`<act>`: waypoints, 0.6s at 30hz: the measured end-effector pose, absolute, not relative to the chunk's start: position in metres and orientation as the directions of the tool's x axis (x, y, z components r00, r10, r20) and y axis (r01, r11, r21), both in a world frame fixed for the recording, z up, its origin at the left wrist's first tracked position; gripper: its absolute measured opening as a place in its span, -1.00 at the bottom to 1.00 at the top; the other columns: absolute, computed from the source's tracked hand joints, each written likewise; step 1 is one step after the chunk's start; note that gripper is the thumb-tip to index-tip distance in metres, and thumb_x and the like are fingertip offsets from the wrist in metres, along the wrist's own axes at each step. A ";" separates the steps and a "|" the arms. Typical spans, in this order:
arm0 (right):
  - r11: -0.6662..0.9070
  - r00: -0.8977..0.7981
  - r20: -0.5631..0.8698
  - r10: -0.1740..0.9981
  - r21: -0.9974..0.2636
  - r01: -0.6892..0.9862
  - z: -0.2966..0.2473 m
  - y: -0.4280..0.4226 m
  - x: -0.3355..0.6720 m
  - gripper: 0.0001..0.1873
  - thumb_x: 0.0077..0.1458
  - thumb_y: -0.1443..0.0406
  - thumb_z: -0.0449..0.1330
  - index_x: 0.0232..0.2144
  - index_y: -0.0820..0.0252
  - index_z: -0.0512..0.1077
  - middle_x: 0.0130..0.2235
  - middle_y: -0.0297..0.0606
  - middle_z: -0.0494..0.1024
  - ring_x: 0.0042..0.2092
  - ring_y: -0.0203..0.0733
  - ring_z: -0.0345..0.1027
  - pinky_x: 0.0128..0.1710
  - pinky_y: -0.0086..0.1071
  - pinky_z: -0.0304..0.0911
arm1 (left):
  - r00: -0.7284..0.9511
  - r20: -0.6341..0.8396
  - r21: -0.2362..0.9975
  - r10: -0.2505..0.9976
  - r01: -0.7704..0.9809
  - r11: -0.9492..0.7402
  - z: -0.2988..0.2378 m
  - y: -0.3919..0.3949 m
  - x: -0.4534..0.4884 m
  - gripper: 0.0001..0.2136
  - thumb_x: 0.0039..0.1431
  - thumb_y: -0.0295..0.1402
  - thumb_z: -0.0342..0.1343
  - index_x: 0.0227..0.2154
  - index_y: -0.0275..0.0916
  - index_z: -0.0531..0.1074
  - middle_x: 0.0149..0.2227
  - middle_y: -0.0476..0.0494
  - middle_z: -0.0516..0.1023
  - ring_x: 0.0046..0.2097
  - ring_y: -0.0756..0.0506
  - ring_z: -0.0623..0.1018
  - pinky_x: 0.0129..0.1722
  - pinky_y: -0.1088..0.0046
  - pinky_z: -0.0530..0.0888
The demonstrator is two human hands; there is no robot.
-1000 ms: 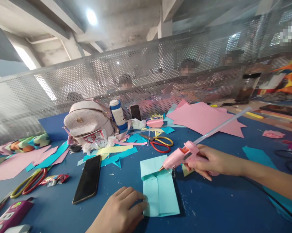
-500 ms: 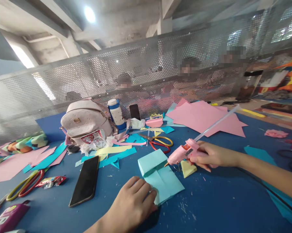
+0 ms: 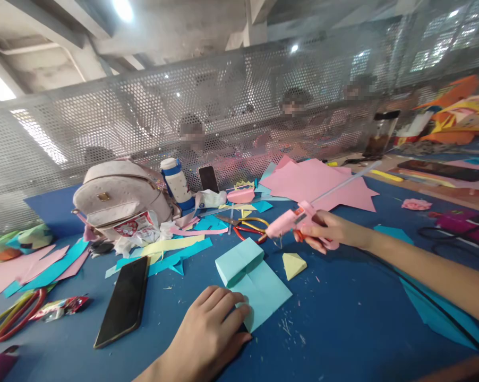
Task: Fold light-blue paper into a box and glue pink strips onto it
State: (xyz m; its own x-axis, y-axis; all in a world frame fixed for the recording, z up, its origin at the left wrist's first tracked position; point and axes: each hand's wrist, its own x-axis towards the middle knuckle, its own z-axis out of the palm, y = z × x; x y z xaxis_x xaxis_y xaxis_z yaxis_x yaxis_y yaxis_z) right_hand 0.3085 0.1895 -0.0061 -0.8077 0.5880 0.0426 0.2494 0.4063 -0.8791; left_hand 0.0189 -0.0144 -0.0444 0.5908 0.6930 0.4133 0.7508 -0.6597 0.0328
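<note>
A folded light-blue paper (image 3: 252,278) lies on the blue table, its top flap raised. My left hand (image 3: 210,331) rests flat on the paper's near corner, fingers stretched out. My right hand (image 3: 327,232) is wrapped round a pink hot glue gun (image 3: 289,222) with a clear glue stick (image 3: 343,183) poking out the back. The gun's nozzle hangs in the air, up and to the right of the paper, above red-and-yellow scissors (image 3: 245,228). A small yellow folded paper (image 3: 294,264) lies just right of the blue paper.
A black phone (image 3: 122,300) lies left of the paper. Further back are a pale pink backpack (image 3: 118,196), a white-and-blue bottle (image 3: 177,183), paper scraps and large pink sheets (image 3: 317,183). A perforated metal screen (image 3: 144,116) closes the far edge; people sit behind it. A black cord (image 3: 430,302) runs right.
My right hand has lifted the glue gun up and away from the blue paper. My left hand has turned the paper slightly and stays on its corner. The camera has shifted right.
</note>
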 end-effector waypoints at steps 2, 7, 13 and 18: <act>0.427 -0.709 0.113 0.696 -0.859 0.282 -0.005 0.200 0.312 -0.40 0.17 -0.17 0.06 -0.32 0.28 0.47 -0.60 -0.32 0.41 -0.55 -0.27 0.30 -0.54 -0.39 0.16 | 0.585 0.404 0.063 0.703 0.749 -0.660 -0.044 -0.014 0.018 -0.75 0.41 -0.24 -0.06 -0.05 -0.26 0.42 -0.08 -0.19 0.59 -0.15 -0.16 0.57 -0.19 0.28 0.49; 0.438 -0.525 0.178 0.832 -0.791 0.426 -0.012 0.227 0.323 -0.35 0.05 -0.21 0.14 -0.30 0.29 0.53 -0.46 -0.21 0.49 -0.41 -0.15 0.36 -0.47 -0.34 0.19 | 0.595 0.405 0.058 0.695 0.742 -0.668 -0.043 -0.015 0.017 -0.77 0.41 -0.28 -0.07 -0.06 -0.25 0.42 -0.08 -0.20 0.59 -0.14 -0.15 0.57 -0.17 0.29 0.50; 0.438 -0.430 0.200 0.880 -0.691 0.576 -0.031 0.244 0.327 -0.42 0.02 -0.17 0.14 -0.35 0.25 0.51 -0.33 -0.11 0.57 -0.26 0.00 0.46 -0.31 -0.28 0.29 | 0.609 0.397 0.039 0.686 0.736 -0.676 -0.043 -0.017 0.016 -0.75 0.39 -0.25 -0.03 -0.03 -0.26 0.41 -0.06 -0.20 0.59 -0.13 -0.18 0.57 -0.17 0.25 0.50; 0.400 -0.439 0.093 0.894 -0.610 0.684 -0.035 0.242 0.329 -0.51 0.07 -0.13 0.12 -0.46 0.18 0.36 -0.60 -0.33 0.41 -0.61 -0.20 0.31 -0.56 -0.34 0.14 | 0.630 0.397 -0.010 0.668 0.730 -0.683 -0.044 -0.017 0.019 -0.68 0.37 -0.19 -0.02 0.04 -0.24 0.40 -0.03 -0.23 0.58 -0.09 -0.19 0.58 -0.16 0.26 0.51</act>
